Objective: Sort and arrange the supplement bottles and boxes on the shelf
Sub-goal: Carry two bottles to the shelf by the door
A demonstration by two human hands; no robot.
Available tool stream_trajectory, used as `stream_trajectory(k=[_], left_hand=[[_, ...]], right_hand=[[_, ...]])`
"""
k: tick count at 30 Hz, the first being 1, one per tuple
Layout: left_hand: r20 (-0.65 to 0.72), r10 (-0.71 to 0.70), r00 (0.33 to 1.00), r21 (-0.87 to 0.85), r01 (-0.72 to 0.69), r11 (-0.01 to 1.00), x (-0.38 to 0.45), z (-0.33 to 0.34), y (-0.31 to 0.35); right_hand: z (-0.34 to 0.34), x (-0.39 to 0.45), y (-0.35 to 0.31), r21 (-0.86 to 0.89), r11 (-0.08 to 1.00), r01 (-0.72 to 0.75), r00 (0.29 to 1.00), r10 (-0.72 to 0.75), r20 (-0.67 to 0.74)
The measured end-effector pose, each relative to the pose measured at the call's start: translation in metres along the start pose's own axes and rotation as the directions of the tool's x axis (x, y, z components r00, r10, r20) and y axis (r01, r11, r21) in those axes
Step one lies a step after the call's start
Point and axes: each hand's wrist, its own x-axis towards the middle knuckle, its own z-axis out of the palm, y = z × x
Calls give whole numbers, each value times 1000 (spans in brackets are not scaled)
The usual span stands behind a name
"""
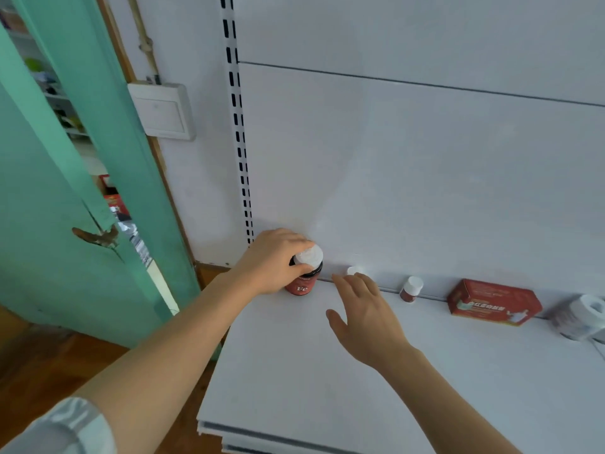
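The left hand (pixel 273 262) grasps the neck of one red, white-capped plastic bottle marked "Fe" (pixel 302 276), upright at the rear left of the white shelf (pixel 327 371). The right hand (pixel 363 314) hovers released, fingers spread, partly hiding a second white cap (pixel 353 270). One small red bottle with a white cap (pixel 411 289) and one red cardboard box (pixel 492 303) stand along the back panel; one blurred white-capped container (pixel 581 317) sits at far right.

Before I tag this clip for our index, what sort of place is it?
Probably a small shop or pharmacy stockroom: a white retail shelf with a slotted upright, and supplement stock along its back, a red Fe bottle and a red box.
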Motion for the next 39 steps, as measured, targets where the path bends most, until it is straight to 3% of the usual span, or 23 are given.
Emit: stream_trajectory(k=[6,10,23,32,39], left_hand=[[-5,82,997,22,-82,996,4,9,-23],[-73,149,986,139,-138,981,2,16,-30],[-80,80,994,150,-67,986,-1,11,-16],[-190,166,968,75,-154,985,0,22,42],[-95,268,959,69,-262,963,-2,43,147]], right_hand=[[7,-5,-21,-18,995,-96,995,96,17],[8,-7,-27,-5,990,-142,990,142,13],[-1,-5,-23,-61,982,-181,983,181,-8],[-15,-54,-9,-132,933,-334,942,324,-92],[-47,-131,33,-133,872,-471,881,456,-125]])
